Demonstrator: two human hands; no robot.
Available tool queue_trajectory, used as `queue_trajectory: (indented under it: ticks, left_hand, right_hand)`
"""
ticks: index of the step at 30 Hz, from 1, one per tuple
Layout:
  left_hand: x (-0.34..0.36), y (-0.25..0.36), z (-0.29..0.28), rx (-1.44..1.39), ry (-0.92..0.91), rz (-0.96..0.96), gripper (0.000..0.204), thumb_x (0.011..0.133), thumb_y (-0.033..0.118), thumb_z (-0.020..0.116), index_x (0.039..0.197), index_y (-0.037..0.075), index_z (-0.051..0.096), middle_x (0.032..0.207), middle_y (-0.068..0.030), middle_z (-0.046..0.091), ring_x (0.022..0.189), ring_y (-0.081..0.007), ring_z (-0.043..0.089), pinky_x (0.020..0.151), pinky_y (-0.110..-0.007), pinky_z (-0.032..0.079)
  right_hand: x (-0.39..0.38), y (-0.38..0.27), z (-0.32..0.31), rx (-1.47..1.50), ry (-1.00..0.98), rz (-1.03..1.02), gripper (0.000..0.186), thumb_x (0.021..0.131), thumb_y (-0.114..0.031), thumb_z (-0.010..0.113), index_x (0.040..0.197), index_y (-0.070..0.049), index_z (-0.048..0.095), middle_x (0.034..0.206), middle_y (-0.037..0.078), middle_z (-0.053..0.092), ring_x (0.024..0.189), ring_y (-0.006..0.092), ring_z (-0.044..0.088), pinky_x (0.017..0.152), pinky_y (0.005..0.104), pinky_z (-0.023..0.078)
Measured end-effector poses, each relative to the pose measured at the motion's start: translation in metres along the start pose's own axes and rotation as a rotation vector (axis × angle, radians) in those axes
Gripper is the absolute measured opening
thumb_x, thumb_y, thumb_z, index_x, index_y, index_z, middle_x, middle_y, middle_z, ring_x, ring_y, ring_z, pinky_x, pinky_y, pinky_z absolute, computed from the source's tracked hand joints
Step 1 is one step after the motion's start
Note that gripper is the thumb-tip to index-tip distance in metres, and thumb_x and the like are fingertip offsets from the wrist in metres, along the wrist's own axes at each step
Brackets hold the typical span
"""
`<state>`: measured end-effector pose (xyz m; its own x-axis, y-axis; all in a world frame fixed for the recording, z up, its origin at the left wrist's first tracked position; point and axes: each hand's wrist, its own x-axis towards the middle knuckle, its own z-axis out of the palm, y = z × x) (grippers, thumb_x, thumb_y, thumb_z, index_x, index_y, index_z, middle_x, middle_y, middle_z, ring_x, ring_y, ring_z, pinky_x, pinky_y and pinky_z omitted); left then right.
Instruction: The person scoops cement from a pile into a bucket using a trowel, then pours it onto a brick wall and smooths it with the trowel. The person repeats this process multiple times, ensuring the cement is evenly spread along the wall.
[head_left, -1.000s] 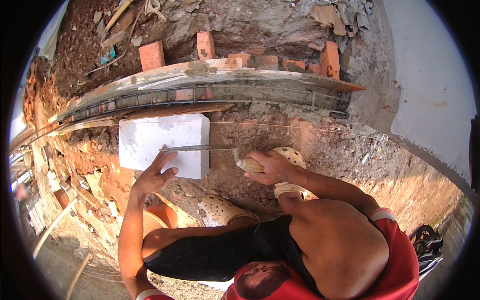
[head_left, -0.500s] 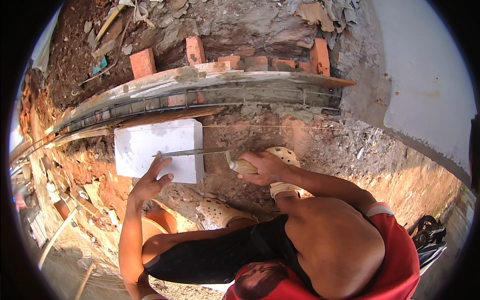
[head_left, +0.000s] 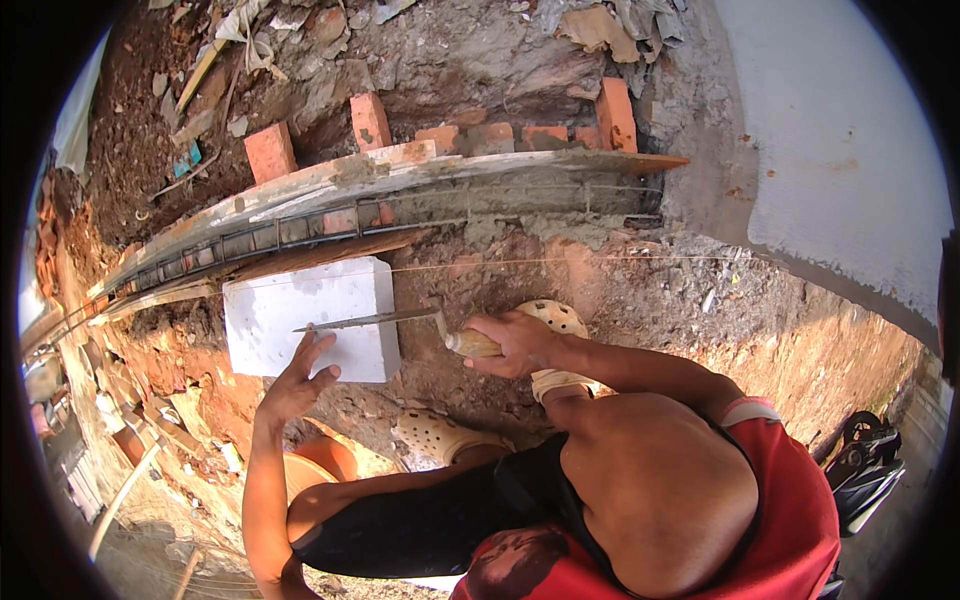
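Holding the trowel (head_left: 398, 317) over a whole block (head_left: 300, 298)

We have the block lying flat on the ground (head_left: 480, 385), just on the near side of the form (head_left: 330, 183), and a string (head_left: 560, 260) crosses close to its far edge. Our hands are apart. The right hand (head_left: 520, 343) is wrapped round the trowel's handle, off the block's right edge; the blade reaches across that edge over the top. Our left hand (head_left: 292, 390) is loose, fingers spread over the near edge, fingertips at the blade's tip. Whether the blade touches the block, we cannot tell.

As for progress, we judge the block uncut: its edges look straight, its visible corners look whole, and we make out no cut line among the grey patches on top. In the form, concrete (head_left: 530, 196) lies toward the right end, so we count that part as filled; toward the left end the steel (head_left: 265, 236) shows bare, which we judge is left unfilled.
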<state>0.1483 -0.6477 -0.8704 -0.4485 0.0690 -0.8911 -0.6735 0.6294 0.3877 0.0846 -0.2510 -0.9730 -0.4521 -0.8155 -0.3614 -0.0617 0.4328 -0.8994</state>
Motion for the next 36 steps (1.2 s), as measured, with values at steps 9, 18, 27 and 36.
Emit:
queue_trajectory:
  ticks: [9, 18, 27, 36]
  left_hand:
    - [0.002, -0.007, 0.002, 0.0, 0.021, 0.029, 0.069, 0.1, 0.04, 0.068, 0.157, 0.014, 0.04, 0.172, -0.0197, 0.005, 0.159, -0.0342, 0.009, 0.126, -0.044, 0.023]
    - [-0.001, 0.0, 0.001, -0.009, 0.026, -0.005, 0.066, 0.1, 0.037, 0.067, 0.157, 0.014, 0.041, 0.172, -0.0195, 0.007, 0.159, -0.0345, 0.011, 0.126, -0.043, 0.022]
    - [-0.002, -0.001, 0.001, 0.05, 0.033, 0.029, 0.068, 0.1, 0.04, 0.067, 0.157, 0.014, 0.041, 0.172, -0.0209, 0.007, 0.159, -0.0351, 0.01, 0.126, -0.043, 0.022]
    - [0.0, -0.004, 0.004, 0.029, 0.049, 0.043, 0.067, 0.1, 0.038, 0.068, 0.156, 0.012, 0.042, 0.172, -0.0219, 0.007, 0.159, -0.035, 0.011, 0.125, -0.043, 0.023]
  right_hand:
    - [-0.005, -0.007, -0.016, 0.096, 0.007, -0.077, 0.056, 0.091, -0.042, 0.068, 0.127, -0.001, 0.056, 0.093, 0.025, 0.069, 0.088, 0.0459, 0.067, 0.08, 0.0514, 0.052]
    - [-0.003, -0.004, -0.009, 0.095, 0.152, -0.172, 0.049, 0.092, -0.036, 0.07, 0.119, 0.001, 0.056, 0.109, 0.02, 0.062, 0.099, 0.0407, 0.064, 0.086, 0.0429, 0.053]
    - [-0.002, -0.003, -0.003, 0.124, 0.19, -0.172, 0.043, 0.091, -0.035, 0.068, 0.117, -0.002, 0.057, 0.113, 0.018, 0.058, 0.104, 0.0407, 0.06, 0.087, 0.0467, 0.05]
    - [-0.001, 0.0, 0.0, 0.103, 0.189, -0.166, 0.044, 0.092, -0.038, 0.068, 0.116, -0.003, 0.057, 0.111, 0.018, 0.057, 0.103, 0.0403, 0.06, 0.086, 0.0471, 0.05]
